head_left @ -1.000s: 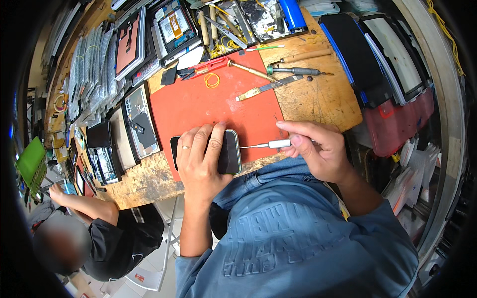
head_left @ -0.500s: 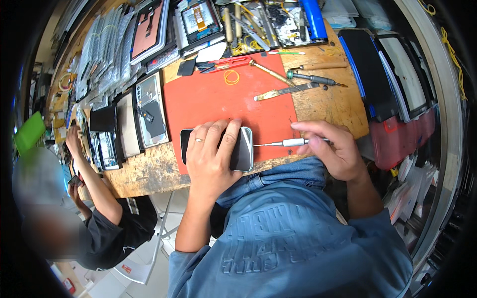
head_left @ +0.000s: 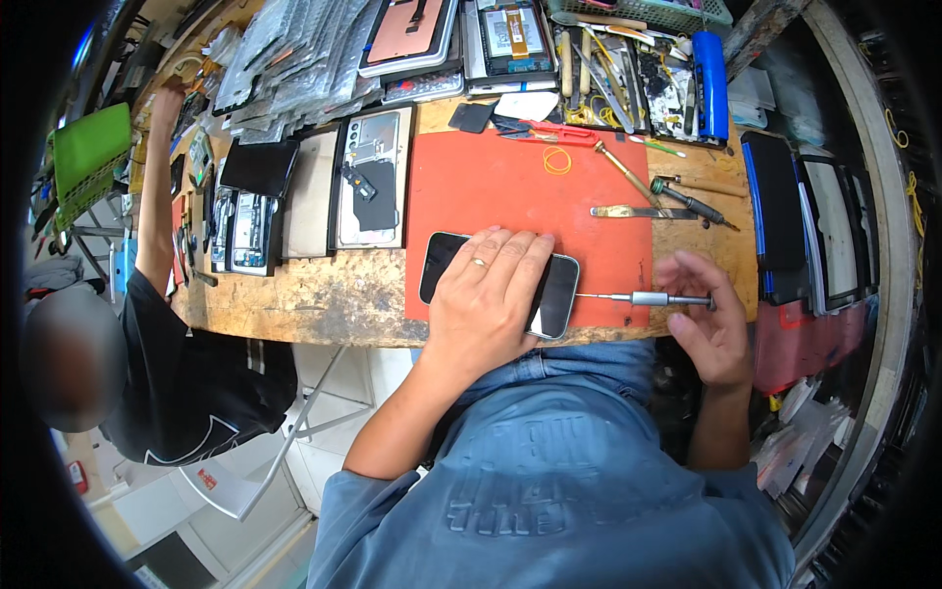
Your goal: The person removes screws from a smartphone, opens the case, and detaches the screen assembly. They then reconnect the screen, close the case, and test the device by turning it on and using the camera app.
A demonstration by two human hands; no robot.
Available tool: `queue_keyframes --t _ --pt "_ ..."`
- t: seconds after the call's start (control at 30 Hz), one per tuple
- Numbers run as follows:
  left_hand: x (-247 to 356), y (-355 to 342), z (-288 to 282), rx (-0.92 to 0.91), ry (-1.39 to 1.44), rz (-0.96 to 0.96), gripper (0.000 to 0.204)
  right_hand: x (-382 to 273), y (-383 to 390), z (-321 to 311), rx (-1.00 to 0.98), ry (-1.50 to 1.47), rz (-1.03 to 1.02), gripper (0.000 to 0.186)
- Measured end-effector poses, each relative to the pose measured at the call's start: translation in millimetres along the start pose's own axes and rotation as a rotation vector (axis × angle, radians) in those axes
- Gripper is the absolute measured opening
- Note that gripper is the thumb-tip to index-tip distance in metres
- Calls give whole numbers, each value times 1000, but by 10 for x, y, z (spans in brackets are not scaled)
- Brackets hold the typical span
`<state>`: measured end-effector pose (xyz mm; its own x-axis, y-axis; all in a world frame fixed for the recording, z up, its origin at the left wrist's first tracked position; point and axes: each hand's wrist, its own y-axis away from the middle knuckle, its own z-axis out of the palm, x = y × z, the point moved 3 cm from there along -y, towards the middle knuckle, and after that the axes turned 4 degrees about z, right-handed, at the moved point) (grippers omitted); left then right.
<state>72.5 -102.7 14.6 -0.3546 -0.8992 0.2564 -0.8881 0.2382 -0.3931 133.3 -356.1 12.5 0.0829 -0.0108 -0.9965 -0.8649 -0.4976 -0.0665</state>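
Note:
My left hand (head_left: 491,304) grips a black-screened phone (head_left: 556,292) with a light frame, fingers lying across its screen. A slim silver screwdriver (head_left: 655,298) lies horizontal with its tip at the phone's right edge. My right hand (head_left: 711,324) has its fingers apart around that screwdriver's back end, the thumb below and off the barrel. Beneath and behind is a red mat (head_left: 481,187) holding a yellow rubber band (head_left: 557,160), a brass-handled tool (head_left: 628,169), a flat blade (head_left: 628,211) and a dark-gripped driver (head_left: 692,204).
Opened phones (head_left: 250,226) and tablet parts (head_left: 368,187) line the left of the wooden bench (head_left: 294,304). Bubble-wrap stacks (head_left: 285,69) and tool trays (head_left: 603,79) fill the back; dark panels (head_left: 780,216) stand right. A co-worker (head_left: 147,353) sits left, arm (head_left: 157,216) reaching up.
The view has shifted, putting the bench further right in the picture. My right thumb has come off the screwdriver and the fingers have loosened. The co-worker's arm has reached further back.

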Motion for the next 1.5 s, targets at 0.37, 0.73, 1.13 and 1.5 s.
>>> queue_keyframes --t 0.37,0.73,1.13,1.5 --pt "-76 102 67 190 148 -12 115 59 20 -126 -124 19 219 46" --pt "-40 108 79 159 183 -58 145 -18 -47 -79 -106 154 -63 44" --pt "-5 88 56 70 157 -124 141 220 68 36 37 -257 148 36" --pt "-15 91 94 119 158 -172 120 172 53 3 1 28 -7 33"
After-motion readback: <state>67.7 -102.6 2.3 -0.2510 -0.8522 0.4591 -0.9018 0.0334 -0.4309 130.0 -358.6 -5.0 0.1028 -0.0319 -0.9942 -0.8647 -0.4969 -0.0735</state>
